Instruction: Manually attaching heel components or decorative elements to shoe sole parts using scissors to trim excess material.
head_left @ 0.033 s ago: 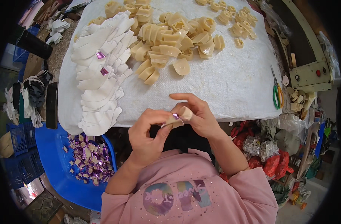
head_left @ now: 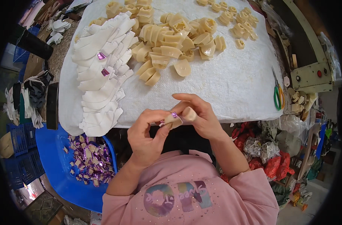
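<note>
Beige piece (head_left: 177, 119) pinched between your left hand (head_left: 146, 137) and right hand (head_left: 201, 116), purple tag on; white stack (head_left: 99, 80) looks done, beige pile (head_left: 171, 37) remains.

from my feed: the small piece (head_left: 174, 120) pinched between the left hand (head_left: 146, 137) and right hand (head_left: 201, 116) is cream-tan with a shiny purple bit on top. the pile of moulded pieces (head_left: 171, 41) is the same pale yellow-tan, the cloth (head_left: 231, 78) is white, and so are the stacked fan-shaped cutouts (head_left: 99, 75). the tub (head_left: 58, 165) is bright blue, full of purple foil scraps (head_left: 89, 159). scissors (head_left: 279, 93) have green and orange handles. sleeve (head_left: 249, 195) is pink
</note>
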`<state>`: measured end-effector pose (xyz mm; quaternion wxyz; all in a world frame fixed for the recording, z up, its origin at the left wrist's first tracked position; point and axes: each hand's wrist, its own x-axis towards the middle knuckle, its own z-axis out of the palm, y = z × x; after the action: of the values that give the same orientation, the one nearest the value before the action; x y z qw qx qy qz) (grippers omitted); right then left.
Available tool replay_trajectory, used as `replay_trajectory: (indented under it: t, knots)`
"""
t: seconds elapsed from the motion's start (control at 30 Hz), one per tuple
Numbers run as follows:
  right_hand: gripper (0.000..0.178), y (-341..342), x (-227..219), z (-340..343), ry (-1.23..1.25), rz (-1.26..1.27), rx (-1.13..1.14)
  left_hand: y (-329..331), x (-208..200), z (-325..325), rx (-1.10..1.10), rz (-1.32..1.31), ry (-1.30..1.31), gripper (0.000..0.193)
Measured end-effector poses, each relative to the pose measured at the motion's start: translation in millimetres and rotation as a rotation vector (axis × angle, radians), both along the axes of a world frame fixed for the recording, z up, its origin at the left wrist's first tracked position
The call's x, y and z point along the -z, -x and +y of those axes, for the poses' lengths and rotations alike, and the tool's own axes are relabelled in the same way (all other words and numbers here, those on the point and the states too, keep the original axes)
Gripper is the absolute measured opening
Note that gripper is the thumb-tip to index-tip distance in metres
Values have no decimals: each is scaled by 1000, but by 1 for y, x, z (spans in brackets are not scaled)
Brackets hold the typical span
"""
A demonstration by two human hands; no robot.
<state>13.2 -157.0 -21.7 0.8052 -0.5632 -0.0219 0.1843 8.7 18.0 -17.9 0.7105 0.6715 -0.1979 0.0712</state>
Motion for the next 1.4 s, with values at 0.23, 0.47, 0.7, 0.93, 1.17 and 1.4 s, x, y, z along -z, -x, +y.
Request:
replay_trajectory:
  t: [0.23,0.47,0.7,0.93,1.17,1.4]
  knots:
    - [16,1,-7,8,373,-552,130,4,4,-8,31,348,226,14]
    - [12,1,-5,14,273,-412,191,2,-1,-10,18,381,178,13]
    - [11,0,-7,8,674,-835,257,0,0,-7,-16,182,-70,15]
    - [34,-6,-8,-8,44,-304,83,-15,-4,7,-61,-318,-320,11]
    - [54,-3,-8,-11,196,-445,56,-10,0,11,137,-191,-131,24]
    - [52,0,-12,6,423,-721,66,-2,4,3,482,493,164,56]
